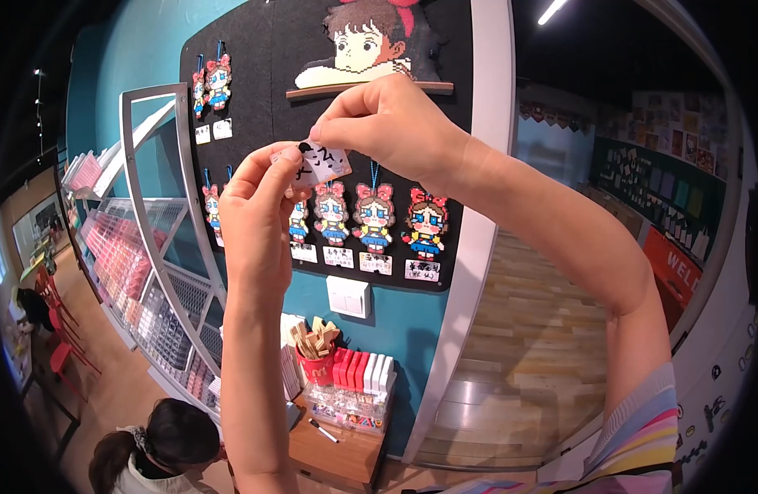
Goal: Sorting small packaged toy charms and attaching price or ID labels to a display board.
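A small white card with black handwriting is held up in front of a black felt board. My left hand grips its left side between thumb and fingers. Against its upper edge, the fingertips of my right hand are pinched together. A small black round spot shows beside my left thumb; what it is I cannot tell. Behind my hands hang several pixel-bead dolls with red bows, such as one doll on a blue cord. Written cards, including one label, are fixed beneath them.
A bead portrait rests on a wooden ledge. Below the board are a light switch, a red cup of wooden sticks and a marker on a wooden cabinet. A metal rack stands left, near a person.
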Motion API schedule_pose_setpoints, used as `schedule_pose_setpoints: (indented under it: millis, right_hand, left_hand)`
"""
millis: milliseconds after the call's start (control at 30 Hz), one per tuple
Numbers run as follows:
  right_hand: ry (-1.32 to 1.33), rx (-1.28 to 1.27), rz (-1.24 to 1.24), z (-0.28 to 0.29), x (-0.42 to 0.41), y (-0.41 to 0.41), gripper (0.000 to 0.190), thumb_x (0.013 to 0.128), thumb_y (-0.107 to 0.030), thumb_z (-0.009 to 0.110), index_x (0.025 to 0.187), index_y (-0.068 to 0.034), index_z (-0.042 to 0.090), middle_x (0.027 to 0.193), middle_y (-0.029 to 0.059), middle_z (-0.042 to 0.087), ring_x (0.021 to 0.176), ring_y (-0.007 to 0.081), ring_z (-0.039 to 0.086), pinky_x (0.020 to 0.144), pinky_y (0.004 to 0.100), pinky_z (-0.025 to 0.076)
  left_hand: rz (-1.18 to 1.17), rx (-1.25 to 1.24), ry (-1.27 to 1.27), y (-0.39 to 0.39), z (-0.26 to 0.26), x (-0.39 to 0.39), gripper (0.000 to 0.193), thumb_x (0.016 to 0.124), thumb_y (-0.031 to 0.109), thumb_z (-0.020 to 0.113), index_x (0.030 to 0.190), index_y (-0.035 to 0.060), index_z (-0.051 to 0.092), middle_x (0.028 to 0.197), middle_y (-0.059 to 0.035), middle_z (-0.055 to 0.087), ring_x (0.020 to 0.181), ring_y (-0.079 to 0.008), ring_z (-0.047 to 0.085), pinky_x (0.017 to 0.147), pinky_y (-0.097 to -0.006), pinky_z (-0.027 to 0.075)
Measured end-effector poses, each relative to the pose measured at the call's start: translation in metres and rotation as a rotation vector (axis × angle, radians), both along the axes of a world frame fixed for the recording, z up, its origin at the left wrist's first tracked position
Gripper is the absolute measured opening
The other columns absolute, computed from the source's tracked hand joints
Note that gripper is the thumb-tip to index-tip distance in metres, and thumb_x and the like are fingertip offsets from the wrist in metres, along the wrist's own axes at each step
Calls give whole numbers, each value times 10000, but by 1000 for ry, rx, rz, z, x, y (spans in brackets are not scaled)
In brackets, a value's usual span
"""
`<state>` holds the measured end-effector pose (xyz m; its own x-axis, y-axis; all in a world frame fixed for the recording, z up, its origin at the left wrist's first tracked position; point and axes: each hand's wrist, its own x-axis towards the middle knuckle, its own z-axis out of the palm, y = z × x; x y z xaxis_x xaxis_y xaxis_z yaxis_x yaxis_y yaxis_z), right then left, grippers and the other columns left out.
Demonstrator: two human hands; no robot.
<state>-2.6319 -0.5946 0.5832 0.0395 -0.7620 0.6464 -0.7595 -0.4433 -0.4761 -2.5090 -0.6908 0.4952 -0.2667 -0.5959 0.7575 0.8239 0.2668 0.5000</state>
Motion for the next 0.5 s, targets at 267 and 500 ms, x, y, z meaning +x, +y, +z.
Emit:
schedule_pose_setpoints:
  millis: [267, 500]
  right_hand:
    - [-30, -67, 9, -7, 2, 0, 152, 811, -115, 650, 814, 34, 683, 757, 51, 656, 694, 64, 578, 638, 210, 453]
    - [-86, -48, 42, -12, -1, -6, 134, 813, -107, 652, 802, 23, 679, 755, 44, 652, 694, 58, 574, 638, 205, 454]
  left_hand:
    - [34, 30, -31, -7, -5, -1, 190, 889, 149, 597, 1042, 35, 601, 915, -33, 635, 817, -81, 596, 696, -226, 457]
    - [3, 41, -23, -1, -7, -6, 194, 872, 147, 624, 1035, 51, 584, 921, -33, 629, 846, -95, 595, 730, -235, 455]
